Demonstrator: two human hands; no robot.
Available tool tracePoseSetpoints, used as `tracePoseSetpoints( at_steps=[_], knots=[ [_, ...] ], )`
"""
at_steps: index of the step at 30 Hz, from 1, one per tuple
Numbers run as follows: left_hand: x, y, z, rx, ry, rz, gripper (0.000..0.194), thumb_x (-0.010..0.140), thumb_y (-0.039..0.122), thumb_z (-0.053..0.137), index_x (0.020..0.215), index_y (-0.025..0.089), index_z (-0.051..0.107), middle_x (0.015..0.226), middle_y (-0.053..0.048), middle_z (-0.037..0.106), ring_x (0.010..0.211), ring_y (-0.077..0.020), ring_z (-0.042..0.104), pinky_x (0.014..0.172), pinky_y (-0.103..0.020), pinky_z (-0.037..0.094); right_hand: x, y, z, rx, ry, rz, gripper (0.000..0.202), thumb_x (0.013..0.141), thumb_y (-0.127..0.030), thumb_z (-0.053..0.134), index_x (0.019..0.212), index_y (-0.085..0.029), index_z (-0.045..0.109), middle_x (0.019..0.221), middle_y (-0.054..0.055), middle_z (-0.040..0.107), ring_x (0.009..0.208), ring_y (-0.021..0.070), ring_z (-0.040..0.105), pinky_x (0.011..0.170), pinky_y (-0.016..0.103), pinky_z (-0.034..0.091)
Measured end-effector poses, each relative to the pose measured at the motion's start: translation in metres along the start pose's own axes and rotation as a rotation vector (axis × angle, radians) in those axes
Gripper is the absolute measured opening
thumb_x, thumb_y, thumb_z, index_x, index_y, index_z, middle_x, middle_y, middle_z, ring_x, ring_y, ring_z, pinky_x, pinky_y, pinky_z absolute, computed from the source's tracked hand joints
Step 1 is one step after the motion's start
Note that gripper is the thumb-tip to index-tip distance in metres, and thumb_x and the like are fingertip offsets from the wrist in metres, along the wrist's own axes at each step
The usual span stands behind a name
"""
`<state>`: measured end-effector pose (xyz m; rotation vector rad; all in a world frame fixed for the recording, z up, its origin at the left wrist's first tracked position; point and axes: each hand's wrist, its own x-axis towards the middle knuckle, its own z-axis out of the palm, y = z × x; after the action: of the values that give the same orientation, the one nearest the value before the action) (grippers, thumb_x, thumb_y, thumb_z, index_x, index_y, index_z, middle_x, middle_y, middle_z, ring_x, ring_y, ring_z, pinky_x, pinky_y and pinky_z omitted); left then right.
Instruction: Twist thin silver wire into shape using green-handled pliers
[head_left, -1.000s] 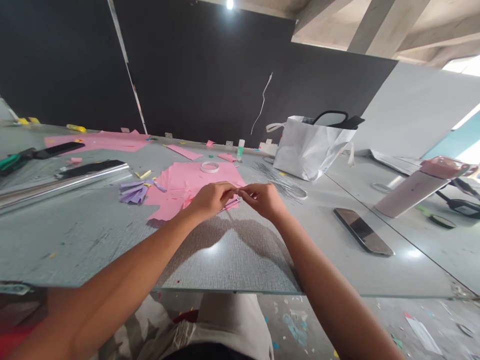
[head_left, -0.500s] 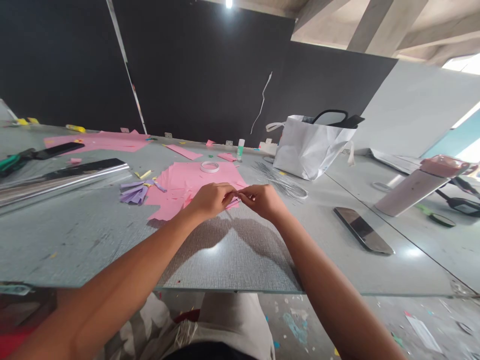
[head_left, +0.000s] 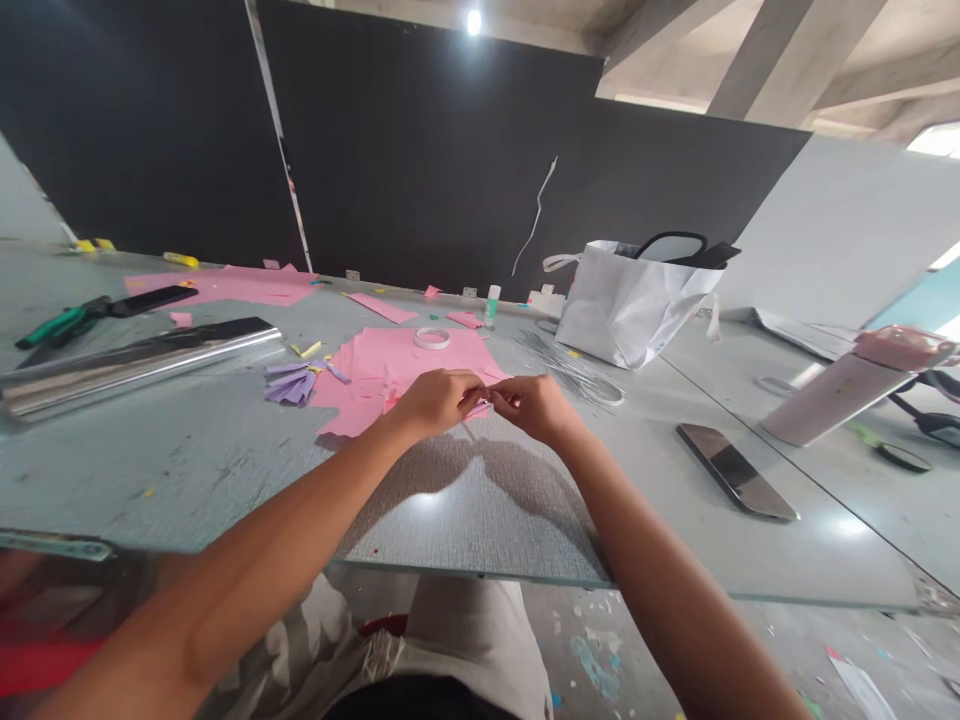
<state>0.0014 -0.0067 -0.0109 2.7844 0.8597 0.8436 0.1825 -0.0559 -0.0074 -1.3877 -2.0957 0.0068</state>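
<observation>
My left hand (head_left: 441, 402) and my right hand (head_left: 534, 405) meet fingertip to fingertip above the table, both closed in a pinch. Between them shows a small pink paper strip (head_left: 478, 409), mostly covered by the fingers. Whether a wire runs through it I cannot tell. Just beyond my left hand lies a stack of pink paper sheets (head_left: 367, 362) with cut scraps on it. A white roll of tape (head_left: 432, 338) rests on the stack. To its left is a bunch of fringed purple paper (head_left: 291, 384). Thin silvery wires (head_left: 577, 370) lie beyond my right hand.
A glue stick (head_left: 492, 306) stands near the back. Right of it are a white bag (head_left: 634, 310), a phone (head_left: 736, 472) and a leaning pink bottle (head_left: 832, 392). On the left lie a silver foil roll (head_left: 150, 365) and a green-handled tool (head_left: 64, 325).
The view has turned slightly to the left, so things appear shifted rightward. Both hands keep their pinch together at nearly the same spot over the table.
</observation>
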Motion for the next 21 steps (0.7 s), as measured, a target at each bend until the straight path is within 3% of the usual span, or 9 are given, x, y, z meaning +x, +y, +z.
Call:
tracePoseSetpoints(
  at_steps=[4,13,21],
  knots=[
    [0.0007,-0.0011,0.0017,0.043,0.01,0.014,0.02,0.09,0.021,0.049,0.087,0.018,0.069,0.086,-0.004,0.071,0.08,-0.0169,0.064,0.071,-0.026,0.041,-0.0005,0.0025,0.001,0.024,0.0,-0.004,0.022,0.084,-0.024,0.055,0.082,-0.02,0.077,0.07,0.003,0.072,0.058,0.0111,0.057,0.058,0.021,0.037],
    [0.0014,-0.001,0.0005,0.029,-0.008,0.004,0.022,0.088,0.019,0.047,0.087,0.019,0.069,0.09,-0.003,0.072,0.082,-0.0171,0.065,0.07,-0.026,0.042,0.0003,0.0028,0.0024,-0.008,-0.022,0.016,0.023,0.083,-0.021,0.054,0.075,-0.019,0.075,0.062,0.001,0.068,0.054,0.0096,0.051,0.055,0.02,0.034],
    [0.0006,-0.0029,0.001,0.059,-0.037,0.019,0.025,0.09,0.023,0.046,0.086,0.018,0.07,0.083,-0.004,0.07,0.076,-0.0162,0.062,0.068,-0.026,0.04,0.0011,-0.0004,0.0007,-0.063,-0.062,0.016,0.025,0.087,-0.027,0.053,0.078,-0.02,0.075,0.069,0.004,0.072,0.059,0.0122,0.058,0.058,0.023,0.035]
  ],
)
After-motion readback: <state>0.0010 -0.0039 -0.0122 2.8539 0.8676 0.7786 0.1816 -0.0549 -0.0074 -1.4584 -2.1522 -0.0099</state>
